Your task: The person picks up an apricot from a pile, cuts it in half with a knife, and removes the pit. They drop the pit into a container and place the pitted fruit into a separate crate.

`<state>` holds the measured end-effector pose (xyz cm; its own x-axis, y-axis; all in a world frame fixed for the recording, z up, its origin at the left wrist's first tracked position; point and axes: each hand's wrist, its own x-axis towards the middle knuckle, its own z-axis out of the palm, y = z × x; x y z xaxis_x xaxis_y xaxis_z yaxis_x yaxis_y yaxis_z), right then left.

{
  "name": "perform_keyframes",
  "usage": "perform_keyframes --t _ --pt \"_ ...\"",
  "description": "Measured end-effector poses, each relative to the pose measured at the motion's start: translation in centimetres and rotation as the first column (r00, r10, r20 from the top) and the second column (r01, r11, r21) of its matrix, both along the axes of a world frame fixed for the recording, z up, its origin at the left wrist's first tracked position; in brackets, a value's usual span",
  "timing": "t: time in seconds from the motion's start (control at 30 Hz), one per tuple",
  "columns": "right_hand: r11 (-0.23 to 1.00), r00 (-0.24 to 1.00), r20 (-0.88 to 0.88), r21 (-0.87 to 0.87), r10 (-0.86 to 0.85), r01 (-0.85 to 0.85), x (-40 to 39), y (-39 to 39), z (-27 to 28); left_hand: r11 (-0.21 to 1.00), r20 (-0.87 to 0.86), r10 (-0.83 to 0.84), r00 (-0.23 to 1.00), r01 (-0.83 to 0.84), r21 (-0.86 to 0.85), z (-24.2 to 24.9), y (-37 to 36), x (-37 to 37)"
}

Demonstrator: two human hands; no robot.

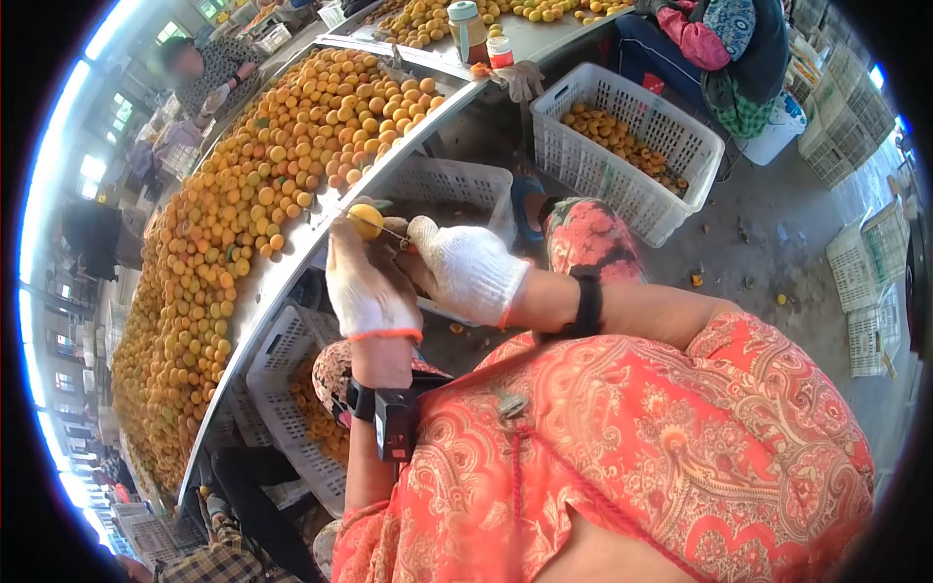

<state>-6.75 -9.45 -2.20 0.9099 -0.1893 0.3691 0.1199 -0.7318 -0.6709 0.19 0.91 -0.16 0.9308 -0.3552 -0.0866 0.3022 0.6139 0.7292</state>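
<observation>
Both of my hands wear white knit gloves with orange cuffs, and they meet just off the table's front edge. My left hand (371,287) is closed around a yellow-orange apricot (365,221), which shows above the fingers. Beside it, my right hand (471,267) is closed on a small tool (397,238) with a thin metal part pointing at the apricot. A bit of red shows near the right fingertips; the rest of the tool is hidden in the glove. A large heap of apricots (282,146) covers the metal table (301,238) beyond my hands.
A white crate (466,185) stands below my hands, and another (292,355) at lower left holds orange fruit. At upper right, a crate (622,87) contains split apricots. A bottle (467,34), red-labelled jar (500,53) and grey glove (523,80) lie on the table's corner. Co-workers sit around.
</observation>
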Motion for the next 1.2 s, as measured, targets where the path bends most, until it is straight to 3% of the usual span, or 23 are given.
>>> perform_keyframes --t 0.03,0.07,0.13,0.27,0.33,0.37,0.43,0.57,0.63,0.67,0.73,0.87,0.93,1.13,1.2 --pt "1.000 1.000 -0.003 0.012 -0.028 0.028 0.0 -0.1 0.1 0.988 0.071 -0.053 0.996 0.042 0.152 0.7 0.0 -0.7" --pt "0.999 0.999 -0.002 0.013 -0.032 0.032 0.0 -0.2 0.0 0.981 0.107 -0.070 0.992 0.049 0.189 -0.3 -0.1 -0.1" --pt "0.999 0.998 -0.054 -0.039 -0.014 0.012 -0.1 -0.5 -0.2 0.996 0.122 -0.083 0.989 0.077 0.047 -0.3 -0.6 -1.3" --pt "0.999 1.000 -0.023 -0.042 0.009 -0.010 0.1 -0.7 -0.5 0.990 0.060 -0.134 0.989 0.132 0.040 -1.3 0.0 -0.6" --pt "0.964 0.999 -0.034 -0.266 0.002 -0.011 0.0 -0.8 -0.2 0.981 -0.148 -0.186 0.971 0.176 -0.079 -1.4 -0.2 -0.6" --pt "0.964 0.999 -0.037 -0.265 -0.002 -0.008 0.0 -0.9 -0.2 0.981 -0.151 -0.189 0.970 0.179 -0.079 -1.2 -0.4 -0.7" --pt "0.996 0.999 -0.037 -0.083 -0.021 0.018 0.1 -0.8 -0.2 0.974 -0.148 -0.225 0.963 0.216 -0.073 -0.6 -0.6 -1.1" --pt "0.997 0.999 -0.007 -0.061 -0.048 0.047 0.4 -0.9 -0.5 0.981 -0.125 -0.191 0.974 0.193 0.004 -1.0 -1.1 -0.6" --pt "0.985 0.991 0.131 -0.171 0.017 0.006 0.6 -1.3 -0.6 0.984 -0.120 -0.145 0.982 0.156 0.083 -1.8 -1.0 0.5" --pt "0.986 0.992 0.128 -0.168 0.016 0.005 0.8 -1.4 -0.8 0.984 -0.123 -0.145 0.982 0.156 0.086 -1.9 -1.2 0.7" --pt "0.999 0.998 -0.057 -0.010 -0.033 0.033 1.2 -1.4 -1.1 0.990 -0.098 -0.034 0.995 0.046 0.130 -1.6 -1.6 0.9" --pt "1.000 0.998 -0.056 0.022 -0.014 0.015 2.0 -1.6 -2.2 0.988 -0.045 -0.080 0.996 0.085 0.129 -3.1 -1.1 1.8" --pt "0.999 0.997 -0.078 0.042 -0.013 0.017 2.2 -1.3 -2.2 0.991 -0.204 -0.004 0.979 0.031 0.131 -2.3 -1.5 1.4" --pt "0.999 0.986 -0.165 -0.033 0.024 -0.030 2.9 -1.2 -1.6 0.986 -0.300 0.062 0.952 -0.013 0.165 -0.9 -2.1 1.3" --pt "0.999 0.994 -0.099 0.001 0.038 -0.038 2.9 -1.5 -2.2 0.990 -0.266 0.043 0.963 -0.007 0.138 -2.9 -1.2 2.4"
